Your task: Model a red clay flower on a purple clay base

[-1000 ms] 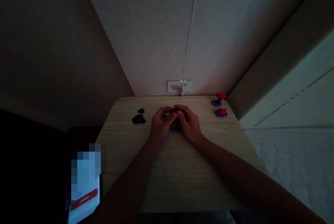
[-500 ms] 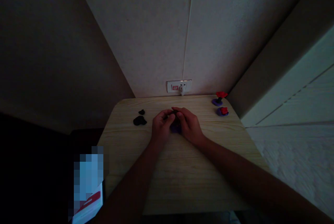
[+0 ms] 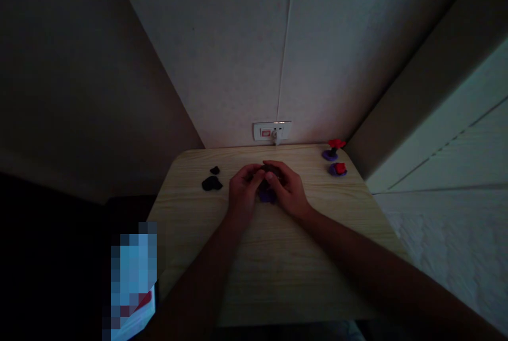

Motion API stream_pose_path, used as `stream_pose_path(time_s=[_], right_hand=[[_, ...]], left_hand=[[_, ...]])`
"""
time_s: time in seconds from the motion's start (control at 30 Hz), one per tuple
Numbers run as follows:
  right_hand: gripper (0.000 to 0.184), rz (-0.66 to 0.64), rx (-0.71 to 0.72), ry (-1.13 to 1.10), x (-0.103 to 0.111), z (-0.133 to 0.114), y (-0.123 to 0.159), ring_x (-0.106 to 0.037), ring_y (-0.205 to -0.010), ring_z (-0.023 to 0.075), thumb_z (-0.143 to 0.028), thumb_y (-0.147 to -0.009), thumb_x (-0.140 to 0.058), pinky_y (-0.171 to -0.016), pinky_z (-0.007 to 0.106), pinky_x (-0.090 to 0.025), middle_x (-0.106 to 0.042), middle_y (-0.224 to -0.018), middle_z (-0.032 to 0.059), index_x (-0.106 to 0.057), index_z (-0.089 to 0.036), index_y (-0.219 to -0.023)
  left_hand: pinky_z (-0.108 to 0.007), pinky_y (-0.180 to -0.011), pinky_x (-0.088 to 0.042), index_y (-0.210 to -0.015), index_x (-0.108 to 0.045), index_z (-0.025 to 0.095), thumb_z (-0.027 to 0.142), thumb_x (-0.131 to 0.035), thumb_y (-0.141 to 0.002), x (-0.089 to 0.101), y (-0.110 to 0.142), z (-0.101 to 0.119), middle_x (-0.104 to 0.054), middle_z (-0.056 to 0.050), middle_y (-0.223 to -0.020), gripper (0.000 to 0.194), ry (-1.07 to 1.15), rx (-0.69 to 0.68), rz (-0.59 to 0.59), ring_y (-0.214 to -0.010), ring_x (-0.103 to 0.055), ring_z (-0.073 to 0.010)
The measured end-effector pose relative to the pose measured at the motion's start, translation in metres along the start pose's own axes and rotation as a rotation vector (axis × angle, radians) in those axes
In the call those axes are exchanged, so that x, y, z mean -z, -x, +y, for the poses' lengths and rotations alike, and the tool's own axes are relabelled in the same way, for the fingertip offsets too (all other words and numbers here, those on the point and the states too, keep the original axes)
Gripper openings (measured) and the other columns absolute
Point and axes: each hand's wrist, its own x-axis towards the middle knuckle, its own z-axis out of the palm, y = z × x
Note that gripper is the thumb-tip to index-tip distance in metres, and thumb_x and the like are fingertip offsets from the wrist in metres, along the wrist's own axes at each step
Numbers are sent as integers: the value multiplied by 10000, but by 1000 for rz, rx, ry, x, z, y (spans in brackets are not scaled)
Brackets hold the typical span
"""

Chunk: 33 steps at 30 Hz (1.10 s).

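Both hands meet over the middle of the small wooden table (image 3: 254, 256). My left hand (image 3: 243, 186) curls its fingers and thumb round a dark lump of modelling clay (image 3: 271, 169). From the other side my right hand (image 3: 290, 186) cups the same lump, thumb near the left thumb. Just below the fingers shows a purple clay base (image 3: 267, 196), partly hidden by the hands. Whether the dark lump is joined to the base I cannot tell in this dim light.
A larger black clay lump (image 3: 211, 184) and a smaller black lump (image 3: 215, 170) lie left of the hands. At the back right stand a red clay flower (image 3: 336, 143) on a purple base and a red clay piece (image 3: 340, 168) on purple. A lit phone (image 3: 137, 320) is at lower left.
Both hands stay together at the same spot, with small shifts of the fingers and thumbs round the dark clay. Slightly more of the purple base shows. The camera has tilted a little.
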Motion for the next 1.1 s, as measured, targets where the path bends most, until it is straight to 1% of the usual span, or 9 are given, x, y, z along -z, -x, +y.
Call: stream_pose_path(time_s=[0.1,0.27,0.43,0.6,0.67,0.77,0.83,0.93,1.1], right_hand=[[318,43,10,52,0,1,0,-698,-957,217,-451,-926,-692,-833,352,-576,-731,-1089,78,-712,-244,-1166],[233,26,49,77,2,2,-1,-696,-928,210,-401,-974,-628,-815,347,-555,-734,-1024,73,-727,-230,-1098],[222,19,90,105,3,5,-2,-676,-868,203,-382,-997,-581,-776,338,-536,-718,-939,62,-735,-226,-1031],[255,40,41,86,1,5,-2,-655,-797,189,-421,-1000,-568,-707,313,-529,-700,-886,53,-714,-212,-991],[243,77,16,60,1,3,-1,-662,-778,183,-432,-986,-590,-696,305,-535,-706,-875,44,-698,-214,-983],[229,151,8,30,1,1,0,-689,-814,186,-442,-965,-621,-722,308,-555,-730,-926,43,-678,-229,-1026],[242,166,7,24,0,1,0,-694,-823,189,-450,-950,-641,-726,312,-562,-736,-953,46,-666,-236,-1060],[264,156,-7,3,0,3,1,-691,-807,186,-461,-928,-673,-712,311,-563,-732,-943,44,-656,-239,-1070],[265,126,-37,-30,0,5,0,-679,-785,188,-474,-915,-683,-700,305,-564,-719,-885,40,-666,-224,-1000]], left_hand=[[-278,-776,-553,-933,-773,189,374,-869,-725,2,-1,-4,-756,-39,-909,295,-64,-55,6,-821,-700,-159],[-318,-870,-552,-976,-791,187,353,-871,-731,9,-3,-8,-782,-68,-981,307,-53,-48,-25,-898,-719,-182],[-300,-811,-554,-956,-759,189,336,-892,-704,10,-3,-7,-770,-48,-916,321,-31,-43,-38,-824,-715,-164],[-279,-769,-554,-950,-733,180,349,-876,-724,6,-1,-5,-754,-38,-879,316,-57,-35,-24,-788,-707,-152],[-283,-764,-557,-972,-725,179,360,-877,-719,3,0,-5,-754,-45,-909,347,-85,-34,-18,-799,-712,-158],[-311,-780,-572,-1008,-702,184,341,-917,-649,0,1,-5,-756,-62,-997,447,-101,-9,-31,-856,-729,-185],[-323,-799,-577,-994,-697,183,318,-935,-613,-1,2,-4,-761,-67,-1006,469,-105,-1,-30,-891,-734,-197],[-336,-836,-579,-959,-721,171,299,-934,-613,0,2,-2,-779,-75,-981,426,-111,-3,-15,-905,-737,-202],[-332,-808,-583,-954,-783,167,295,-912,-650,3,0,0,-802,-84,-970,354,-79,16,-29,-845,-742,-197]])
